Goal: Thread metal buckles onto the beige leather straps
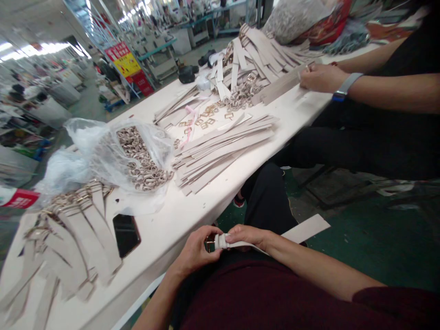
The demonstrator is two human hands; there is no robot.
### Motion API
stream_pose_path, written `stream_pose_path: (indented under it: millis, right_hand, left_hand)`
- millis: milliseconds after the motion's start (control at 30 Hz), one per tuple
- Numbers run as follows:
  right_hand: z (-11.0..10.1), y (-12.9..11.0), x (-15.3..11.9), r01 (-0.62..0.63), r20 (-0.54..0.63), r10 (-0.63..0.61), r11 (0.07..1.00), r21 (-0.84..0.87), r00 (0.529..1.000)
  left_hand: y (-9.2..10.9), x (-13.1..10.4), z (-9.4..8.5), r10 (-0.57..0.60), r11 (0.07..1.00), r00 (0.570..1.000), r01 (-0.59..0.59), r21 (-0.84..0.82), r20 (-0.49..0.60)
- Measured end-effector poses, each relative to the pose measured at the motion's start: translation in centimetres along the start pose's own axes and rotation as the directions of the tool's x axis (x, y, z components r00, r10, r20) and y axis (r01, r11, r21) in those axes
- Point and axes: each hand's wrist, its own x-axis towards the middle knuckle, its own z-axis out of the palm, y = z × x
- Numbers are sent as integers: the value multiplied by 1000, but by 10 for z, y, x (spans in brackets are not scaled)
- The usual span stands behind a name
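A pale beige belt [305, 230] crosses my lap, its free end sticking out past my right forearm. My left hand [201, 247] is closed around the gold buckle [209, 244] at the belt's end. Just behind the buckle, my right hand [247, 236] pinches the strap near a narrow loop [222, 241]. Both hands are in front of the table edge, above my lap. Parts of the strap under my right hand are hidden.
On the white table [182, 220] lie flat straps [223, 151], a plastic bag of loops [140, 156], a phone [126, 234], loose buckles [206, 121] and buckled belts [79, 229]. A co-worker's hand [321, 78] holds straps at the right.
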Motion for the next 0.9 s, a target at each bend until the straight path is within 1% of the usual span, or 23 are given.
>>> stream_pose_path:
  millis: [67,100,167,200,233,267,300,367,433,500,567,667,733,767,800,833,867,900]
  right_hand:
    - [3,-1,-2,24,-18,-25,999,-45,1000]
    - [5,-2,-4,46,-19,-48,995,-84,999]
    - [9,-5,-10,115,0,-118,968,-222,993]
    - [12,-6,-13,163,14,-167,931,-326,986]
    - [15,-8,-16,211,33,-219,873,-440,975]
    - [18,-9,-18,253,47,-274,793,-554,961]
    - [21,-10,-20,283,56,-329,697,-659,943]
    - [26,-11,-22,294,60,-429,505,-812,901]
    - [28,-10,-22,274,58,-507,364,-890,860]
    - [28,-7,-20,267,71,-546,289,-919,835]
    - [28,-4,-19,286,100,-548,266,-921,831]
    - [31,1,-22,331,141,-536,277,-902,833]
    - [33,2,-26,318,110,-540,309,-896,835]
    - [33,0,-28,288,60,-549,340,-895,834]
    - [32,-4,-29,253,0,-562,373,-892,827]
    - [31,-10,-28,221,-72,-586,413,-884,807]
    - [31,-17,-27,205,-140,-615,457,-866,776]
    - [33,-25,-23,206,-197,-640,499,-842,743]
  left_hand:
    - [3,-4,-5,-14,998,1000,13,64,13]
    - [5,-5,-7,-34,998,999,32,58,40]
    - [6,-7,-13,-67,997,990,71,-21,127]
    - [7,-7,-16,-71,993,982,86,-83,176]
    - [7,-7,-18,-66,985,974,98,-144,218]
    - [7,-7,-20,-58,975,968,108,-196,244]
    - [8,-7,-21,-57,965,965,119,-233,257]
    - [8,-6,-19,-70,951,963,143,-274,262]
    - [8,-6,-14,-82,942,964,158,-295,255]
    - [9,-7,-7,-89,939,969,159,-306,230]
    - [9,-9,-1,-91,947,979,142,-287,185]
    - [8,-17,0,-72,974,989,98,-204,128]
    - [5,-25,-5,-58,982,997,66,-179,46]
    - [3,-30,-8,-57,981,998,51,-189,-27]
    - [2,-34,-10,-72,975,989,43,-219,-126]
    - [1,-38,-11,-111,961,965,43,-272,-239]
    - [0,-40,-10,-170,937,926,47,-347,-336]
    - [1,-41,-6,-233,898,893,44,-438,-386]
